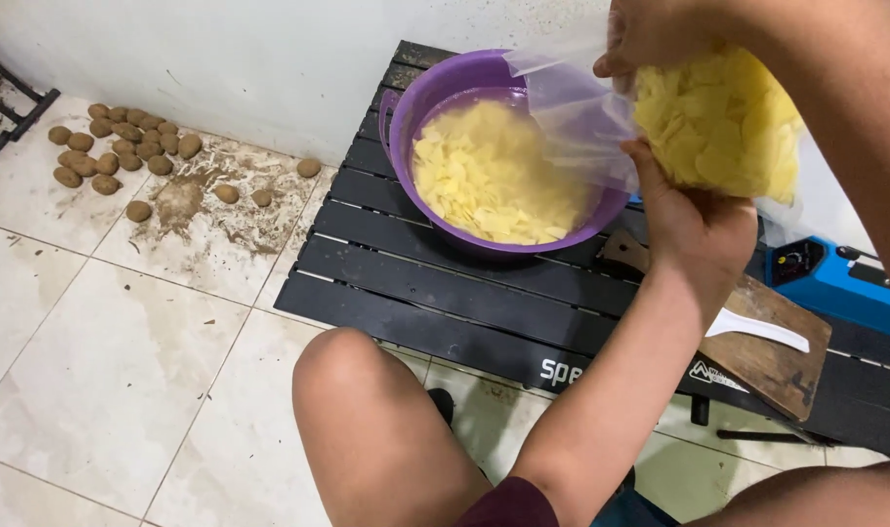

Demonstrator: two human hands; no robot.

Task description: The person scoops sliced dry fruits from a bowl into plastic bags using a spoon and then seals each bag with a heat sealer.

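1. My left hand (694, 220) cups the clear plastic bag (699, 122) of yellow potato slices from below; fingers closed on the bag's underside.
2. My right hand (650, 34) pinches the bag's top edge from above, clenched on the film.
3. The bag lies tilted, its open mouth pointing left and down toward the purple basin (415, 98), just beside it; the left hand is nearer the basin.
4. I count one bag and one basin, which is holding more slices in water.
5. Further out: one wooden board (772, 356) carrying a white knife (757, 327) on the black slatted table (435, 293), and roughly two dozen unpeeled potatoes (113, 146) on the tiled floor.
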